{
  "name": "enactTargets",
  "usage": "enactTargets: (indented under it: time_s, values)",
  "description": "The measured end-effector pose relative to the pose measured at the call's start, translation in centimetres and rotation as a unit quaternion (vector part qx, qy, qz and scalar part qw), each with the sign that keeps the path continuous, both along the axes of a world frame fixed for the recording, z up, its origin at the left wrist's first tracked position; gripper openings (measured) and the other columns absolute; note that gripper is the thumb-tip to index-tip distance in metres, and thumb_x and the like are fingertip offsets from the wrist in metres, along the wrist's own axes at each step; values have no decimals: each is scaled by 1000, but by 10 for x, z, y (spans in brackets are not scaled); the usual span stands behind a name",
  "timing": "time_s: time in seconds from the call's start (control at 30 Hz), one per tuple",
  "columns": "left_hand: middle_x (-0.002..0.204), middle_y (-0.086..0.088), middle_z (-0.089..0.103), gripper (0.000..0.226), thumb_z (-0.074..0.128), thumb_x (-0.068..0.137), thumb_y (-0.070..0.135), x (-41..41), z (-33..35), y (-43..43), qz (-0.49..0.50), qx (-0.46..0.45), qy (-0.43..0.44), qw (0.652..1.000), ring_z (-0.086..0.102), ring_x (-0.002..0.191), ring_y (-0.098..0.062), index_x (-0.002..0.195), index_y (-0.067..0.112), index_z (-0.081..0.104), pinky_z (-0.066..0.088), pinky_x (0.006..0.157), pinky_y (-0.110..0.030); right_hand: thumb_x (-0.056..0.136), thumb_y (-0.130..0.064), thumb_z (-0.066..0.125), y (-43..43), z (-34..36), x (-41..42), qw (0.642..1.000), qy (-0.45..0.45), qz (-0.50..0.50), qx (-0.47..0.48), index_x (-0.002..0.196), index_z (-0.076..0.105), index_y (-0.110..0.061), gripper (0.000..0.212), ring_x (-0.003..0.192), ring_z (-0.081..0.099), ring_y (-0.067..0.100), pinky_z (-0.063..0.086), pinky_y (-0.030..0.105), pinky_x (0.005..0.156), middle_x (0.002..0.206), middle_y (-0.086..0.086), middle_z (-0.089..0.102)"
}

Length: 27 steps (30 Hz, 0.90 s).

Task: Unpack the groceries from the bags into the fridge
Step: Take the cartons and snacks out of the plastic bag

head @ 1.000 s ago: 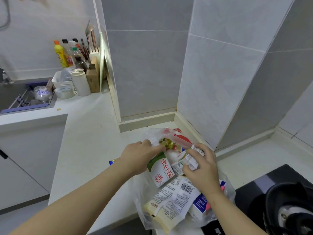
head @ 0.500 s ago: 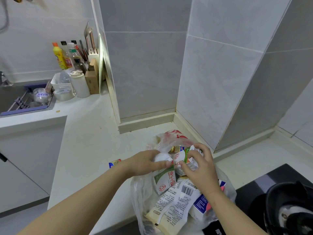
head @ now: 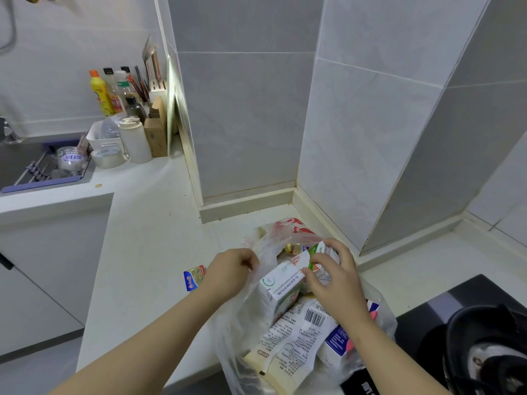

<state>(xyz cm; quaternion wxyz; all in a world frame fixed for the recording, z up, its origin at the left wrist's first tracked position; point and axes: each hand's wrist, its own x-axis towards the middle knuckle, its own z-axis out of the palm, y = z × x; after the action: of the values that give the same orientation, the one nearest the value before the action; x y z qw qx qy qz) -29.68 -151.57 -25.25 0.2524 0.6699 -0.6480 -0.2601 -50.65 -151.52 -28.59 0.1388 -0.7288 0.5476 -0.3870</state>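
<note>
This is a home kitchen: a white L-shaped counter runs along grey-tiled walls, with a sink set into it at the far left. Beside the sink stand bottles and a knife block, and at the near right a dark pan sits on a black hob. A plastic bag of packaged groceries lies on the counter.

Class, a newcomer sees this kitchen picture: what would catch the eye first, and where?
At bottom centre, the left hand pinches a clear plastic grocery bag while the right hand grips a small carton in it. A yellow bottle stands out upper left, near the sink.
</note>
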Motion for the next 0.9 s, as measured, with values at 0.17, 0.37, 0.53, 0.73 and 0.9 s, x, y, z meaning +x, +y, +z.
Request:
enactTargets:
  time_s: [0.17,0.37,0.53,0.73,0.9]
  values:
    - [123,15,39,62,43,80,66,-11,10,20,-70,-66,55,994,41,114,-4,132,31,41,36,96,-24,81,-17,71,-1,-3,0,1000,11,11,-12,87,68,-17,7,118,32,1,24,5,87,127,-11,37]
    - [128,4,47,71,62,77,44,-26,10,19,-166,26,-147,975,51,108,-16,138,28,28,45,90,-33,77,-12,74,-1,-3,1,999,25,9,-37,84,67,-14,10,118,40,9,34,19,89,130,2,47]
    - [121,3,56,58,61,80,39,-23,9,19,-122,19,-167,978,57,100,-17,129,23,36,50,82,-34,76,-4,68,5,2,2,1000,-16,-1,-5,90,55,-26,28,123,29,0,50,19,82,143,-6,31]
    - [123,4,51,55,61,83,44,-10,5,15,-47,-17,-158,986,49,111,-15,132,26,42,47,90,-35,76,-8,70,11,5,3,998,-6,59,16,122,27,-42,72,134,21,5,39,24,98,148,-17,12]
    - [118,3,59,47,67,82,35,-6,5,14,-27,46,-39,998,59,100,-14,123,29,45,55,81,-35,81,-26,66,11,11,7,984,0,60,167,137,23,-41,72,112,51,12,47,25,84,124,-12,50]
